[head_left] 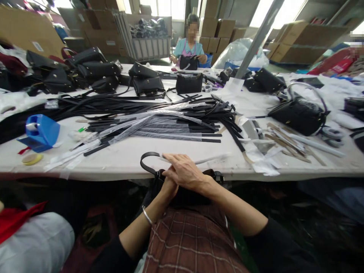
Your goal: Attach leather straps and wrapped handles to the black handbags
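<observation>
A black handbag (pixel 187 195) rests in my lap against the table's front edge, mostly hidden by my forearms. Its black strap (pixel 143 161) curves up in a loop on the left, and clear plastic film (pixel 213 157) trails from it to the right over the tabletop. My right hand (pixel 184 170) lies across my left, its fingers closed on the strap where the film begins. Beneath it, my left hand (pixel 170 186) is closed at the bag's top left, by the strap's base; its fingertips are covered.
Loose black straps (pixel 159 125), some film-wrapped, lie ahead on the white table (pixel 170 153). A blue tape dispenser (pixel 42 132) and yellow tape roll (pixel 32 159) are left. Paper scraps (pixel 264 157) and a black handbag (pixel 300 113) lie right. A co-worker (pixel 189 49) sits opposite.
</observation>
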A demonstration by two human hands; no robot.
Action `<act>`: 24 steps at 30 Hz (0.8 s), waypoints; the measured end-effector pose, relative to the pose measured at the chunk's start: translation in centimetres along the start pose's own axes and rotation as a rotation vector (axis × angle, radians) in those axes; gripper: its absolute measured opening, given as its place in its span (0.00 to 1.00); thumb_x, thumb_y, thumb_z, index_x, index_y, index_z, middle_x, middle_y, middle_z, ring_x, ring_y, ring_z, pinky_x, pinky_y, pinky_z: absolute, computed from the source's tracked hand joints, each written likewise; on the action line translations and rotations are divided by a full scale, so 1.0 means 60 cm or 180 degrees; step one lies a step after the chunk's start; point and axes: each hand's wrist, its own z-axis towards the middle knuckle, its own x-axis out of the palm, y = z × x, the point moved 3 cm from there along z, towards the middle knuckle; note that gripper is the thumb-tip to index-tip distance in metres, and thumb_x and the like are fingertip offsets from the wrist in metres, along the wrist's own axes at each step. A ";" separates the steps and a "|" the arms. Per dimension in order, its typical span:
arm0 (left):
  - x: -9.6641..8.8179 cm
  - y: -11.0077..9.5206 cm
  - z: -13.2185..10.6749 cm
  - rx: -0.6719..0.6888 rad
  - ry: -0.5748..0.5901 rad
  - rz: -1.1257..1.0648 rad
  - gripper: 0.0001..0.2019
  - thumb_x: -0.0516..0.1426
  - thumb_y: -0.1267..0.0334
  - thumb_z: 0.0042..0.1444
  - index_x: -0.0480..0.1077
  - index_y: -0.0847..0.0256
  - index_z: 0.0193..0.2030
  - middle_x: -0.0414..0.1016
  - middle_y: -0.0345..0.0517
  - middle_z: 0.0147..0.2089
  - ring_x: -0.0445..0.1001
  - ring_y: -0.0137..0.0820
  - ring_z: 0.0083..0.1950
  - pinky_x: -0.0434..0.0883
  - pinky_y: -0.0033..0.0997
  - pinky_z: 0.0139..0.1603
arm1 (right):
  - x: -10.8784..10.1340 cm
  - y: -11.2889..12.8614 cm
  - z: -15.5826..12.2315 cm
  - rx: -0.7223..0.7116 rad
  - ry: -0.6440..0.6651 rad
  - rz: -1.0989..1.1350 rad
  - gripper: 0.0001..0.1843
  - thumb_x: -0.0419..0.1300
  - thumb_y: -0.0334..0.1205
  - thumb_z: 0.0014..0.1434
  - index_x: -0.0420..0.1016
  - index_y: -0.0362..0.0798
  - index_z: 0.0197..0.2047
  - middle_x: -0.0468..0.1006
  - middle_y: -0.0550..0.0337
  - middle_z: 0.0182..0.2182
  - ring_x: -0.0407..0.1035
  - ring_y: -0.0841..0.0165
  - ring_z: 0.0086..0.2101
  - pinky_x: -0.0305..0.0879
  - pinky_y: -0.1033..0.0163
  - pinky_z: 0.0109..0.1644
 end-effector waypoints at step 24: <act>-0.060 -0.088 0.028 -0.0048 -0.0445 -0.1822 0.08 0.66 0.65 0.48 0.70 0.62 0.29 0.73 0.38 0.29 0.74 0.26 0.33 0.70 0.22 0.31 | -0.013 -0.199 -0.121 0.0354 0.0312 -0.0512 0.17 0.53 0.31 0.62 0.74 0.46 0.52 0.79 0.51 0.48 0.70 0.63 0.49 0.58 0.56 0.59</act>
